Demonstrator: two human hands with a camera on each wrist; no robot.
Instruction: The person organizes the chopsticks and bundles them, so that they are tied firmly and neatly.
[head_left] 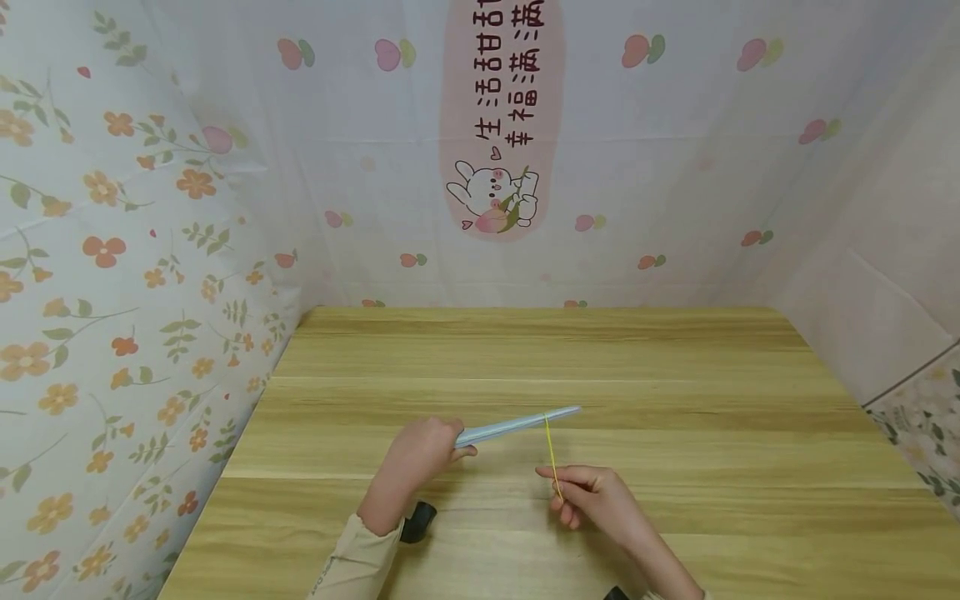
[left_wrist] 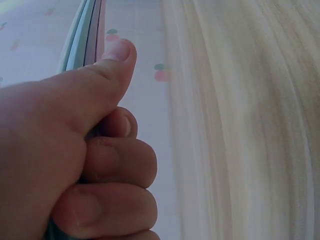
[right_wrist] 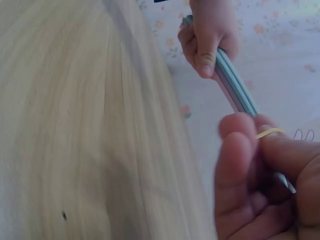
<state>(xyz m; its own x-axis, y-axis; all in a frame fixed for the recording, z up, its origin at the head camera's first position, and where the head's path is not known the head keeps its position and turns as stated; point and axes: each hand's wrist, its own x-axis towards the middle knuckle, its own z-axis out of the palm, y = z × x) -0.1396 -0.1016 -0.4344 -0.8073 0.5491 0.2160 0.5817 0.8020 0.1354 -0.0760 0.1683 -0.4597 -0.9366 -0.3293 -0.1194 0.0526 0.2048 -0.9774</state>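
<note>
Over the table (head_left: 712,367), I see the left hand (head_left: 422,452) grip a slim pastel bundle (head_left: 502,429) at its left, seemingly steadying it against the yellow band (head_left: 551,446) the right hand (head_left: 600,497) holds taut nearward.

A broad, rectangular, yellow-brown wood-grain worktop (head_left: 525,350) meets a white hanging sheet (head_left: 675,158) patterned with small pink fruits and green leaves; a rounded pink panel (head_left: 468,100) on it bears dark lettering and a white rabbit (head_left: 477,187). A white sheet with orange flowers (head_left: 67,325) covers the left side. Soft light leaves faint shadows on the wood.
</note>
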